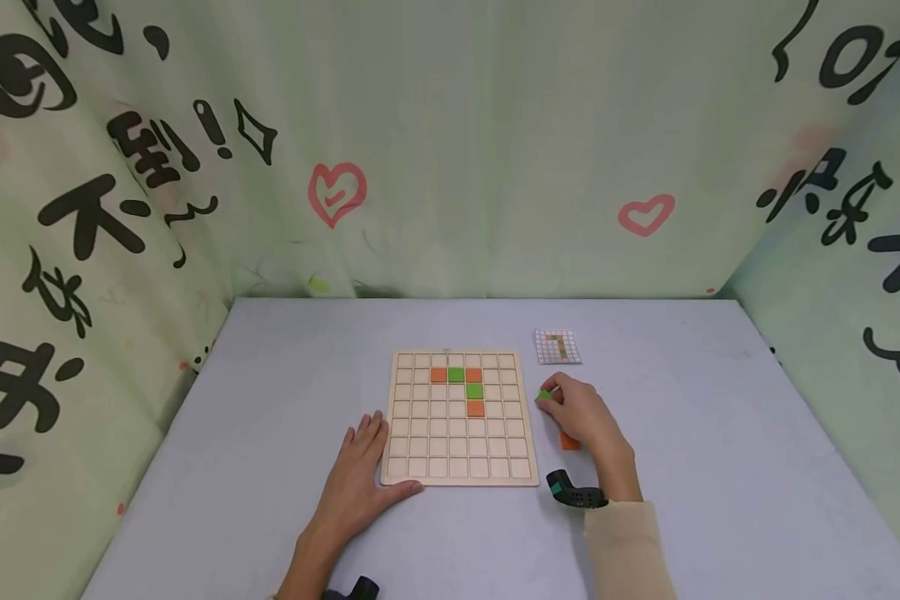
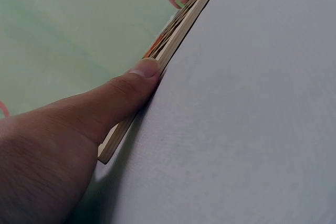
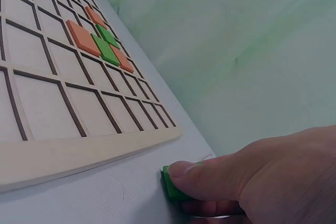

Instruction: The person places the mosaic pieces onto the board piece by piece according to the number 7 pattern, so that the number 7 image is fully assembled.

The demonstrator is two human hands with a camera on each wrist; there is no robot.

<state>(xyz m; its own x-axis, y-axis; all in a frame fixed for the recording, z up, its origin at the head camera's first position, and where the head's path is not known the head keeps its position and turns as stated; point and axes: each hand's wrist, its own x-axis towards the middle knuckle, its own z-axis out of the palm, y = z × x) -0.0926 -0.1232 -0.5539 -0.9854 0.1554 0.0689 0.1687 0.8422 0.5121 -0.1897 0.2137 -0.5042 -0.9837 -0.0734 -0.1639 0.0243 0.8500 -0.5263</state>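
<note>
A wooden grid board (image 1: 427, 450) lies on the table, with orange and green square tiles (image 1: 475, 390) set in its upper cells as a row that turns downward. My left hand (image 1: 360, 471) rests at the board's lower left corner, fingers straight along the left side and thumb (image 2: 144, 69) on the front edge. To the right of the board, my right hand (image 1: 581, 412) pinches a green tile (image 3: 176, 184) between thumb and fingers, apart from the board. Orange tile (image 1: 570, 442) lies on the table, partly hidden beneath that hand.
A small card (image 1: 558, 347) printed with a coloured grid pattern lies beyond the right hand. The white table (image 1: 307, 350) meets a pale green curtain (image 1: 487, 208) at its back edge and sides. A black wrist strap (image 1: 576, 492) is on the right wrist.
</note>
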